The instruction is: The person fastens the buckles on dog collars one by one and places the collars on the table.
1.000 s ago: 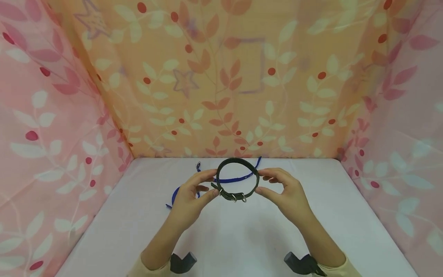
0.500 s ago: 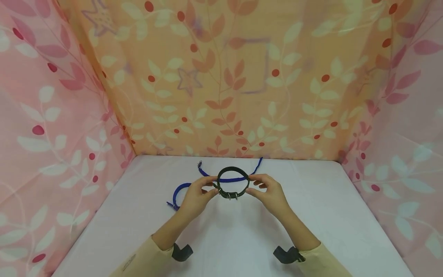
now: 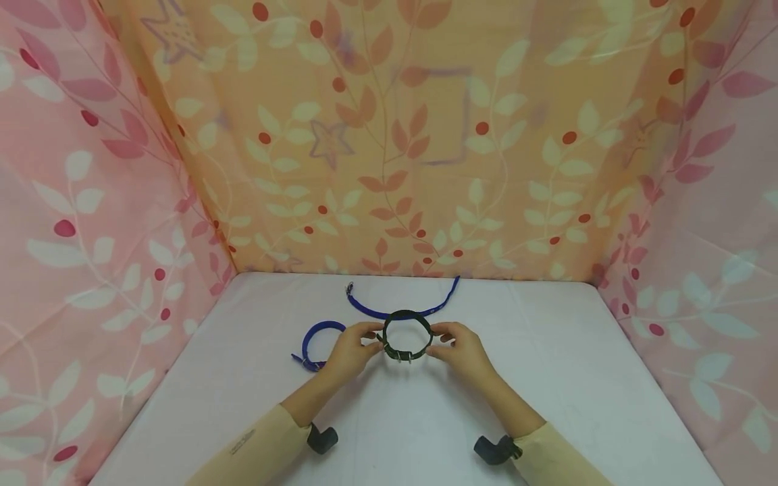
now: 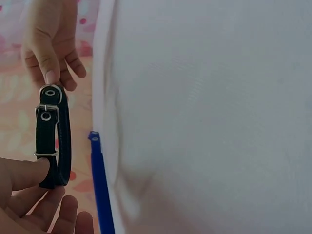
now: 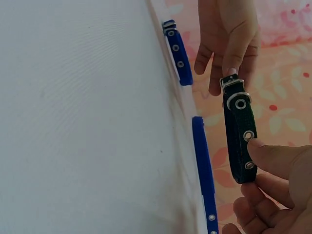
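Observation:
A dark green buckled collar (image 3: 401, 355) with silver fittings forms a round loop between the two hands, held up on its edge. My left hand (image 3: 350, 352) pinches its left side between thumb and fingers, near the strap's loose end. On the opposite side, my right hand (image 3: 464, 351) pinches the band the same way. In the left wrist view the buckle (image 4: 47, 108) and a metal keeper ring show along the collar. Eyelets (image 5: 249, 136) line the band beside the right thumb in the right wrist view.
A blue collar (image 3: 308, 337) fastened in a loop lies on the white table (image 3: 577, 378), partly behind the left hand. Farther back, an unfastened blue collar (image 3: 367, 312) lies in a curve. Patterned cloth walls (image 3: 389, 148) surround the table's back and sides.
Both hands have lowered the dark green collar, away from the head camera, and come slightly closer together. More of the blue loop at left shows. Both grips stay on the collar.

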`<state>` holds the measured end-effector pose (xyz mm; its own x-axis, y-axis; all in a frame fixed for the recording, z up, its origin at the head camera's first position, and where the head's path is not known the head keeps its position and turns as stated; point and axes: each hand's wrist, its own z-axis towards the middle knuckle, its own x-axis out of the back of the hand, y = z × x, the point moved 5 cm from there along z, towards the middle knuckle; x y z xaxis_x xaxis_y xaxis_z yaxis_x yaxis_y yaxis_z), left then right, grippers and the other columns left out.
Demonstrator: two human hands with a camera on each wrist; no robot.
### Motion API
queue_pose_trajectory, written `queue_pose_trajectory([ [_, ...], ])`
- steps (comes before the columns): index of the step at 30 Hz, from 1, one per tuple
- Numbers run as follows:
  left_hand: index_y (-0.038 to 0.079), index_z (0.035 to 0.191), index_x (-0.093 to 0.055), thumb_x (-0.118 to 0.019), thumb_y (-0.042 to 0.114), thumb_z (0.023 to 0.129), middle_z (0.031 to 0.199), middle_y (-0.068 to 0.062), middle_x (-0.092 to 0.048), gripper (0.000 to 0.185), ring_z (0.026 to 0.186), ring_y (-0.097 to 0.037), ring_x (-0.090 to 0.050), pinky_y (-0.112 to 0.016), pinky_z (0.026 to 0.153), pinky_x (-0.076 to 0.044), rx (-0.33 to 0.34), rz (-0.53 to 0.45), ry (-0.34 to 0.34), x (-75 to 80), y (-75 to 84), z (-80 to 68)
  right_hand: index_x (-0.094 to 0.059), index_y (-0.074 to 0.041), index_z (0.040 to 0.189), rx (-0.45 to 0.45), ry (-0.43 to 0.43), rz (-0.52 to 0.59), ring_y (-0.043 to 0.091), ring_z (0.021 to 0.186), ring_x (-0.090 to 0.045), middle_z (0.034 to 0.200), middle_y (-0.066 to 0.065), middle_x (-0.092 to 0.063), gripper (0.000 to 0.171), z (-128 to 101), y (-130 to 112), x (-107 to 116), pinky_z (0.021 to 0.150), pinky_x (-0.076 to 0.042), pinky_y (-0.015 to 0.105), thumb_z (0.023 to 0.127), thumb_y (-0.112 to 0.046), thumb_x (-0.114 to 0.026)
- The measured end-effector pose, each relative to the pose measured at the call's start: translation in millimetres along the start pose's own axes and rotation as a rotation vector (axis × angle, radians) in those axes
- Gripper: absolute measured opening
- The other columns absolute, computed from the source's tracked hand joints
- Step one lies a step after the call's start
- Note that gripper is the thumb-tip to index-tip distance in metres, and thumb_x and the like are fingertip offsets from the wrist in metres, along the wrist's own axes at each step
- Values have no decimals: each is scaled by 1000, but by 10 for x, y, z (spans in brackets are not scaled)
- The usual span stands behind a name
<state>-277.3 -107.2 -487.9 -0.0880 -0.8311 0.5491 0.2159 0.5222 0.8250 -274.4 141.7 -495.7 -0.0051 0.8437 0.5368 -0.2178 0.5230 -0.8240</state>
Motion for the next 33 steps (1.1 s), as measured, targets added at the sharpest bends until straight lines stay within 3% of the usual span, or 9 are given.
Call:
queue_pose_trajectory([
  [7, 1, 127, -69, -73, 0, 88, 124, -16, -70, 39, 109, -31, -68, -49, 95, -53, -36, 16, -31, -100, -91, 30, -72, -10, 121, -40, -33, -52, 23, 107, -63, 116, 1, -71, 47, -12, 75, -82, 89, -53, 41, 79, -20, -90],
  [17, -1, 126, -68, -71, -5, 87, 123, -14, -70, 40, 105, -24, -67, -45, 95, -54, -28, 107, -97, -222, -177, 64, -73, -8, 119, -35, -48, -146, 22, 111, -64, 115, 3, -71, 47, -11, 164, -146, 101, -50, 45, 78, -19, -91],
  [28, -3, 125, -68, -75, -1, 87, 111, -12, -70, 38, 101, -22, -63, -45, 93, -54, -67, 265, -186, -265, -119, 69, -75, -9, 113, -29, -47, -179, 22, 107, -66, 108, 3, -72, 43, -25, 206, -133, 98, -52, 46, 75, -18, -92],
  [33, -3, 127, -66, -72, -3, 88, 120, -15, -70, 40, 114, -29, -64, -48, 103, -51, -43, 266, -222, -239, -97, 50, -74, -10, 112, -10, -87, -162, 19, 104, -68, 105, -1, -74, 39, 0, 215, -115, 96, -54, 45, 77, -15, -91],
])
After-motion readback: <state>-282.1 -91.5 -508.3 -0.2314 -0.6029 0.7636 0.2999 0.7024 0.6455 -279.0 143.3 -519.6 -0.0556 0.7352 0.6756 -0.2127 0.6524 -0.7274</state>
